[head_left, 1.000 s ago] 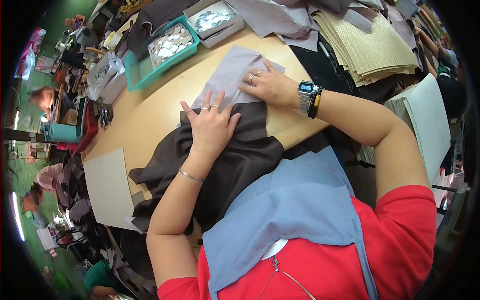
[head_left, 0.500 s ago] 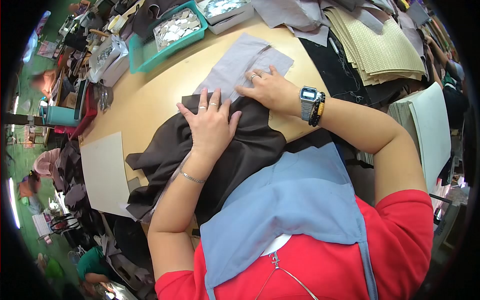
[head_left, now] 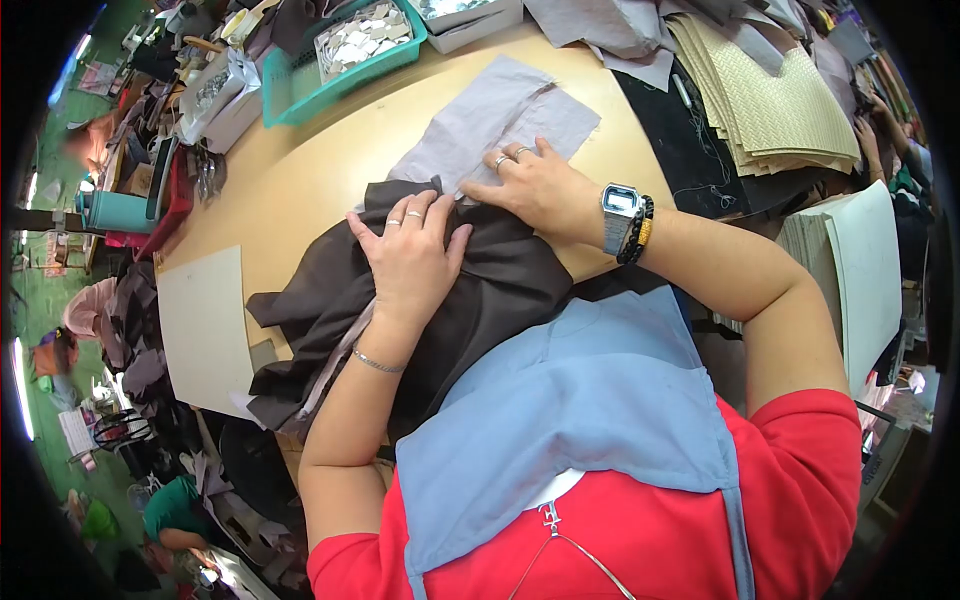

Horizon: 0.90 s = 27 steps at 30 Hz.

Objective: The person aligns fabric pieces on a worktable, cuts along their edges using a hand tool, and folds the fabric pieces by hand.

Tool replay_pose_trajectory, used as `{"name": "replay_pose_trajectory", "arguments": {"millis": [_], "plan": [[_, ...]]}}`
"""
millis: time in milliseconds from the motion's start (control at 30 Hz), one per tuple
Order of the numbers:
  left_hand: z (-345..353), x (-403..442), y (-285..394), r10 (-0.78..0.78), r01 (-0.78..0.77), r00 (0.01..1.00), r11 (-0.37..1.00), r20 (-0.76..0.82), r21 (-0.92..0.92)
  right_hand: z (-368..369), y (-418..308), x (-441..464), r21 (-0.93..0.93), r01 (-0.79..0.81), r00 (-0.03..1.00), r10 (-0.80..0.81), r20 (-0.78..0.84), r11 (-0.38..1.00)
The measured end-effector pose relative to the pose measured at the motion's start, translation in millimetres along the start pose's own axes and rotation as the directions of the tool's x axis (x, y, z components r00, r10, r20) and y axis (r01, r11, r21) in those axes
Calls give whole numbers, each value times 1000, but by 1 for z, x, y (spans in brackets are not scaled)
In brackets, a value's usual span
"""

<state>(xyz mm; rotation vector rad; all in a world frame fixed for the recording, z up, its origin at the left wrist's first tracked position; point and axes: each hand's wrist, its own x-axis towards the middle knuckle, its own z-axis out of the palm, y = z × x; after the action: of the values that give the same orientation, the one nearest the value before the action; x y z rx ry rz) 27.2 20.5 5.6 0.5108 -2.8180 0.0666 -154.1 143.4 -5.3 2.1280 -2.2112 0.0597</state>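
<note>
Bunched dark brown-black fabric [head_left: 500,285] lies across the near part of the table and hangs toward my lap. My left hand [head_left: 410,258] rests on it palm down, fingers apart and slightly bent, with a small fold raised at the fingertips. A light grey-lilac piece of cloth [head_left: 480,105] lies flat beyond, meeting the dark fabric near my fingers. My right hand [head_left: 535,195] lies over where the two cloths meet, its fingers spread on the grey piece and its thumb near the dark edge. The palms hide what is beneath them.
A teal basket [head_left: 275,95] with whitish pieces stands at the far edge of the wooden table [head_left: 290,190]. Stacked cream textured sheets [head_left: 770,105] are at the right, above a white stack [head_left: 865,280]. A grey board [head_left: 205,325] lies at the left.
My left fingers have drawn back slightly toward me and bent more, and a fold of dark fabric now shows beyond them. My right hand stays on the cloth. The view has shifted slightly.
</note>
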Motion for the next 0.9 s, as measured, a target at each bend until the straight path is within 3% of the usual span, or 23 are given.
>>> {"name": "replay_pose_trajectory", "arguments": {"millis": [233,433,633,733,900], "plan": [[-4,0,-2,-28,29,999,999,21,-32,-13,-4,4,38,-1,997,-1,74,999],[2,3,-1,87,-87,996,995,-1,56,-1,-1,1,-39,24,998,-26,-52,999],[4,3,-3,61,-63,997,997,51,34,5,15,-9,121,-181,969,198,-145,976],[5,2,-3,63,-64,997,997,43,31,1,21,-11,155,-260,953,278,-116,953],[9,0,-4,50,-50,998,999,34,-3,12,43,-12,99,-380,912,390,-126,920]]}}
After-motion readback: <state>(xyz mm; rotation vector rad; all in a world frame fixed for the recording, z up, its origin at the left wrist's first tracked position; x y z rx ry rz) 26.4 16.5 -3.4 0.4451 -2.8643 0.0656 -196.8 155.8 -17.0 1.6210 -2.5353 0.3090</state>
